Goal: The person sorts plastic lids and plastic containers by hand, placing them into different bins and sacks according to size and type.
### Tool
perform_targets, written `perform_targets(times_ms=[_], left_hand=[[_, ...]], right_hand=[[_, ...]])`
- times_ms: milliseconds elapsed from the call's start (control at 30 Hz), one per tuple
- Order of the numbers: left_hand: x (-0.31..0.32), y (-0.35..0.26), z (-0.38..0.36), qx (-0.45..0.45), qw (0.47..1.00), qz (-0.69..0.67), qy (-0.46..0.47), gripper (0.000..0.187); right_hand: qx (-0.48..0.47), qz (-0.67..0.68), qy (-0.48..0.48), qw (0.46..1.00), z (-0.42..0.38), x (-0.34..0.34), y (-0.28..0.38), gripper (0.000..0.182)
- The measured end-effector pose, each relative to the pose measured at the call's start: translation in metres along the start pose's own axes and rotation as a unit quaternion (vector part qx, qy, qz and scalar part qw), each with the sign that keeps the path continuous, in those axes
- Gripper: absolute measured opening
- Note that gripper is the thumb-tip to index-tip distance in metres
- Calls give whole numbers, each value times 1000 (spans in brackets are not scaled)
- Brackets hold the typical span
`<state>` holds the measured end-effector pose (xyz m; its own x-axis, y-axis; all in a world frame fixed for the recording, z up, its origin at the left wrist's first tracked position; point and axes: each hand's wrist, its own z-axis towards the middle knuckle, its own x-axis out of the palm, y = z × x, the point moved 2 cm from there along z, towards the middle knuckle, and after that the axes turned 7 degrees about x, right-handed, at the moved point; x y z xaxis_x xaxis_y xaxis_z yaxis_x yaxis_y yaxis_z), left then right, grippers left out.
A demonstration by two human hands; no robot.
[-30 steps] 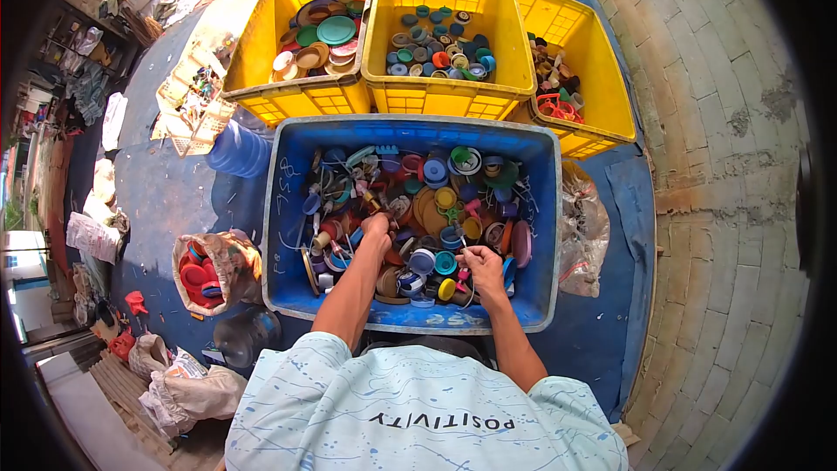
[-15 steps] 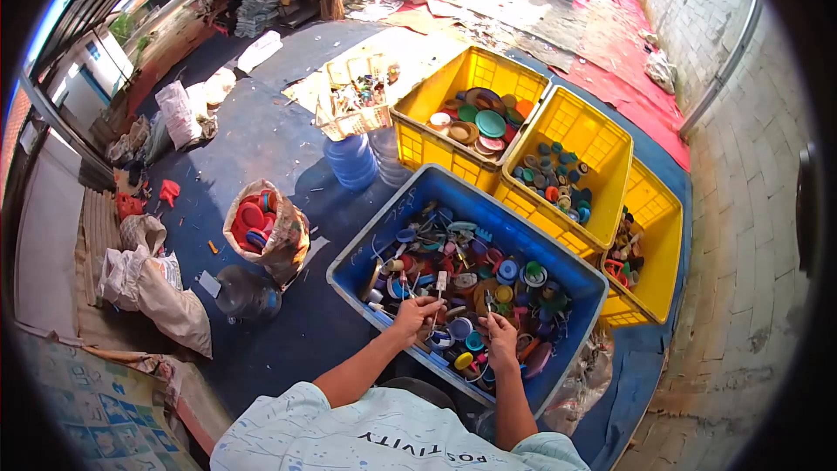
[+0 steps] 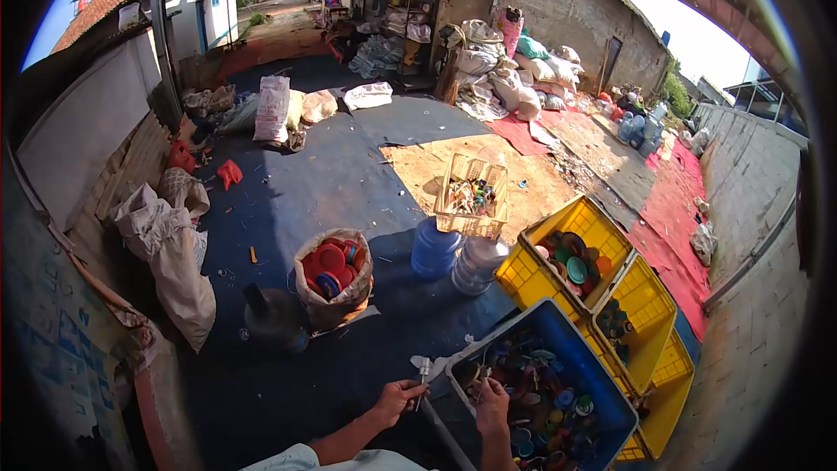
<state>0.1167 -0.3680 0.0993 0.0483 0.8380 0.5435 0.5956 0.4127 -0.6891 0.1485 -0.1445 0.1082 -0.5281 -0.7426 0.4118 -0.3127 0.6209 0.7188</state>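
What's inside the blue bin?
In the bin: a jumble of caps, blue, green and yellow among them. The pile covers the bottom, and the right hand hides part of it.

Left hand (image 3: 399,401) and right hand (image 3: 493,399) pinch separately.

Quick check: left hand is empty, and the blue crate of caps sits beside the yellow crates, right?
Not quite: the left hand is not empty; the head view shows it holding a slim piece with a pale top. The blue crate of caps does sit beside the yellow crates.
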Motion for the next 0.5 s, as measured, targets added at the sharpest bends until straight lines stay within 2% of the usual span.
perform_targets(times_ms=[67,267,500], left_hand=[[-44,-36,-3,12,1000,9,-27,14],[-154,-118,-3,57,993,8,-106,14],[-201,-162,26,75,988,-17,-132,12]], right_hand=[[17,-37,22,999,12,52,-32,13],[174,-68,102,977,23,202,-90,13],[194,-141,97,966,65,253,-96,15]])
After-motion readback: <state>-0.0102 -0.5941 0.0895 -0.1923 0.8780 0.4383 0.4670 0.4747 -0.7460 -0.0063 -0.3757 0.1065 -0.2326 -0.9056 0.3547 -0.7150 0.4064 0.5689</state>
